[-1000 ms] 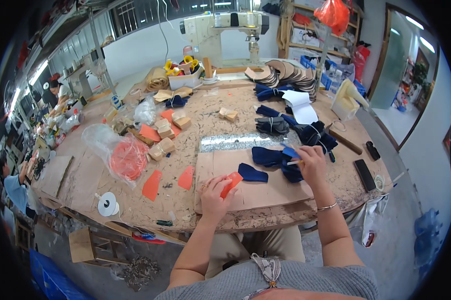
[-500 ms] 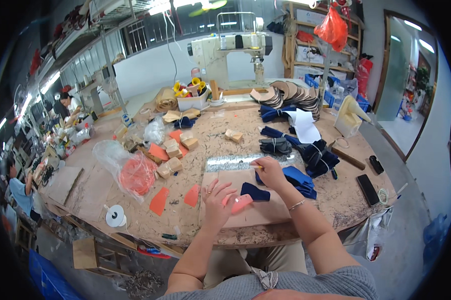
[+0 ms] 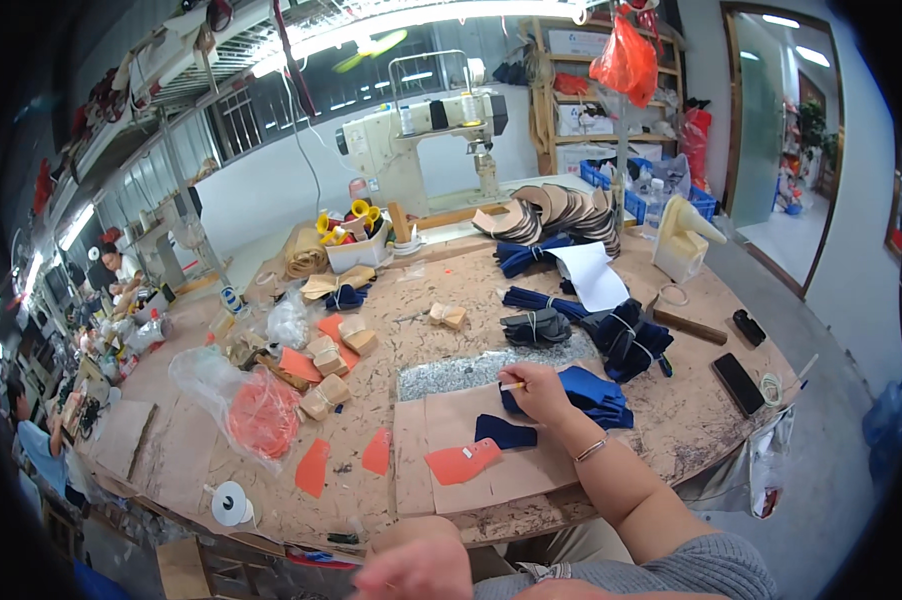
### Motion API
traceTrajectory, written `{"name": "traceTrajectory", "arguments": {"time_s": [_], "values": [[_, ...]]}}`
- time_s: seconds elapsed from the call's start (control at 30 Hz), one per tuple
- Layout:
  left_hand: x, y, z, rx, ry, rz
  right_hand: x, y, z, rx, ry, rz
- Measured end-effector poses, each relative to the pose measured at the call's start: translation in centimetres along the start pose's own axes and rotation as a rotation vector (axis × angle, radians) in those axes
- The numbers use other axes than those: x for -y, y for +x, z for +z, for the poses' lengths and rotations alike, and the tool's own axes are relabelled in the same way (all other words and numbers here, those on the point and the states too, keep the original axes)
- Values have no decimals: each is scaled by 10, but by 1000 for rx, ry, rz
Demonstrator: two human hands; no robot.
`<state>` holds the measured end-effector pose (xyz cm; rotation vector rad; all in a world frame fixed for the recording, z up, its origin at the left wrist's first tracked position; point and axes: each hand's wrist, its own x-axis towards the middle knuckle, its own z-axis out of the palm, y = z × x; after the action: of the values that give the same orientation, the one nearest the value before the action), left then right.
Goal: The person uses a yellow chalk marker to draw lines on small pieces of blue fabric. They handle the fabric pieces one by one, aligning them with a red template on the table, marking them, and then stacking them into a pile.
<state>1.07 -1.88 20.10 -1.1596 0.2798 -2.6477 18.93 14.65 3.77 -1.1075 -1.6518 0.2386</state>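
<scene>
My right hand [image 3: 539, 394] is closed around a slim pen-like stick [image 3: 512, 386], pale with a yellowish part, above the brown board [image 3: 561, 470]. Blurred by motion, my left hand [image 3: 416, 565] is off the table's front edge; its fingers cannot be read clearly. On the board lies a coral-orange template piece [image 3: 463, 461] with small holes and a white mark. Just behind it is a dark navy cut piece [image 3: 506, 432]. A stack of blue pieces [image 3: 596, 398] sits right beside my right hand.
Two orange pieces [image 3: 312, 468] and a bag of orange discs [image 3: 263, 415] lie left. Tied dark bundles [image 3: 626, 340], a phone [image 3: 737, 385] and a wooden-handled tool [image 3: 691, 326] are right. A sewing machine [image 3: 421, 150] stands at the back.
My left hand has left the orange template and dropped back toward my body, uncovering it. My right hand stays by the blue stack with the stick. The view has shifted slightly.
</scene>
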Motion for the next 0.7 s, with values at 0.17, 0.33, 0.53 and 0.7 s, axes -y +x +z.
{"name": "traceTrajectory", "arguments": {"time_s": [0.17, 0.33, 0.53, 0.7], "values": [[1, 1, 14, -152, 1015, -247, 4, -5, 1, 95, -11, 42], [4, 8, 11, -237, 977, -280, 7, -6, 6, 114, -24, -6], [8, 15, -4, -221, 1153, -215, 8, -6, 7, 126, -10, -48], [-13, 10, -21, 160, 2398, 263, 16, -5, 15, 149, 12, -89]]}}
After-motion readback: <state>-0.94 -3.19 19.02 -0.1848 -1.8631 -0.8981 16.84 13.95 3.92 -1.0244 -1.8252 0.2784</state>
